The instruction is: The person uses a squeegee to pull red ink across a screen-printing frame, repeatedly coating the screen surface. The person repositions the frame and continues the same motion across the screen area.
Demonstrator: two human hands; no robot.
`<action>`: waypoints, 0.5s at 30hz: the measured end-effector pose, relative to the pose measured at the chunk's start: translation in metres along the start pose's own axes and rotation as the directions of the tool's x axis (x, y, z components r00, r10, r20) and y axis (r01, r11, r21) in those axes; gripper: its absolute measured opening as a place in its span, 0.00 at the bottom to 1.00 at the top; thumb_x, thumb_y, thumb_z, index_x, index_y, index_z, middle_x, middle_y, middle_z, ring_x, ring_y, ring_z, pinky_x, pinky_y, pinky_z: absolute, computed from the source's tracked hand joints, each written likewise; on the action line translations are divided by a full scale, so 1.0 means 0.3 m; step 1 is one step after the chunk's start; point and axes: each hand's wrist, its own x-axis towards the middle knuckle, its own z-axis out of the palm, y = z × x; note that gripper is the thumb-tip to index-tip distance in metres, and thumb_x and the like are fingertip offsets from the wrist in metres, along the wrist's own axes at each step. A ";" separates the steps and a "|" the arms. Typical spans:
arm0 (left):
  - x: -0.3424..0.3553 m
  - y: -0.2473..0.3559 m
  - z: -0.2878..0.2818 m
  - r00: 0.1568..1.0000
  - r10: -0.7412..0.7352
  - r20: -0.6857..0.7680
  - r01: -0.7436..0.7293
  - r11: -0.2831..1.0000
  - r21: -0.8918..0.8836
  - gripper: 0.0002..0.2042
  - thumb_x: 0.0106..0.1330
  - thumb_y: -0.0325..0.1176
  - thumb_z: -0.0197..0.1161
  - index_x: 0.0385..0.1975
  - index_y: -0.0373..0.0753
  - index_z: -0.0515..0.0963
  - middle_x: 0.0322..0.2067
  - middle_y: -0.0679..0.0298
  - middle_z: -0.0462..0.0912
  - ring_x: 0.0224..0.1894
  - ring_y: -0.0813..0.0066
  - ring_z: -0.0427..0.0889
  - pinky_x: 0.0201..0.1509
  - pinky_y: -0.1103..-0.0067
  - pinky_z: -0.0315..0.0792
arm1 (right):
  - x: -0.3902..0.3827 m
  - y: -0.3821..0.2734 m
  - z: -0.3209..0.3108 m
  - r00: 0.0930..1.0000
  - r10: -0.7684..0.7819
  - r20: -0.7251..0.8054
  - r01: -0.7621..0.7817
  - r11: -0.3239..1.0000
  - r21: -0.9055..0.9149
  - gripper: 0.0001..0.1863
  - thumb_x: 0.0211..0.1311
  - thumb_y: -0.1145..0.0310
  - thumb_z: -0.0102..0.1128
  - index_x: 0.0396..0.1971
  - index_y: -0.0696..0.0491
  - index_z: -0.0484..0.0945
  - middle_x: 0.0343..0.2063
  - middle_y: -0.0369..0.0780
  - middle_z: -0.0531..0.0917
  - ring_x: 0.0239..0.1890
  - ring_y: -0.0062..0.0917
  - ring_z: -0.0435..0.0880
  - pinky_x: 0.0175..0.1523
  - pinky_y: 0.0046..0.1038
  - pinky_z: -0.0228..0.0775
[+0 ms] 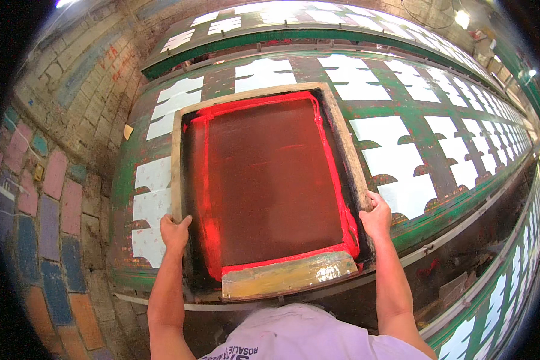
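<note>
Across the near end of a long green printing table [126, 204], in the head view, a wood-framed printing screen [270, 186] covers some white cut fabric pieces [393, 157]. The left hand [175, 233] and right hand [376, 217] are closed round its opposite side rails. It looks stiff and fairly heavy, its mesh easily damaged; wet-looking red ink [320, 129] would be slippery, so the bare wood suits gripping.

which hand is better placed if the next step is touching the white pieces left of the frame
Probably the left hand: it grips the left side of the wooden frame, beside those white pieces. The right hand grips its opposite side.
</note>
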 end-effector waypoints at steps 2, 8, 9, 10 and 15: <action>-0.035 0.034 0.020 0.999 -0.029 0.027 0.029 0.999 -0.012 0.27 0.58 0.45 0.87 0.45 0.28 0.83 0.47 0.45 0.86 0.51 0.46 0.87 0.60 0.59 0.79 | 0.031 0.051 -0.027 1.000 0.010 0.011 -0.010 1.000 -0.004 0.36 0.51 0.77 0.73 0.66 0.53 0.86 0.60 0.50 0.92 0.62 0.41 0.92 0.67 0.39 0.83; -0.084 0.084 0.067 1.000 -0.004 0.024 0.003 1.000 0.022 0.26 0.59 0.45 0.87 0.46 0.30 0.86 0.48 0.43 0.88 0.51 0.41 0.88 0.59 0.56 0.80 | 0.083 0.141 -0.060 0.999 -0.033 0.002 0.033 0.998 0.054 0.36 0.53 0.78 0.74 0.67 0.56 0.85 0.61 0.52 0.91 0.63 0.43 0.92 0.68 0.41 0.83; -0.081 0.081 0.073 0.999 0.010 0.032 -0.011 0.999 0.043 0.26 0.59 0.46 0.87 0.46 0.30 0.86 0.48 0.43 0.88 0.52 0.40 0.88 0.59 0.55 0.80 | 0.080 0.137 -0.069 1.000 0.011 0.007 -0.012 0.999 0.046 0.36 0.53 0.79 0.74 0.68 0.57 0.85 0.61 0.52 0.91 0.63 0.43 0.92 0.68 0.41 0.83; -0.078 0.077 0.080 0.999 -0.019 0.034 0.017 0.999 0.040 0.27 0.59 0.46 0.87 0.47 0.30 0.86 0.48 0.41 0.88 0.52 0.38 0.88 0.59 0.55 0.80 | 0.070 0.127 -0.075 0.999 -0.005 0.052 -0.005 0.982 0.188 0.34 0.57 0.78 0.76 0.68 0.56 0.84 0.62 0.53 0.89 0.65 0.46 0.89 0.70 0.44 0.81; -0.075 0.056 0.107 1.000 0.019 -0.007 -0.018 0.999 0.044 0.27 0.58 0.46 0.88 0.44 0.28 0.86 0.44 0.43 0.89 0.48 0.44 0.90 0.55 0.57 0.81 | -0.145 -0.025 -0.118 0.811 -0.578 0.088 0.571 0.750 -0.334 0.29 0.64 0.68 0.78 0.66 0.53 0.85 0.69 0.52 0.82 0.71 0.52 0.79 0.75 0.52 0.71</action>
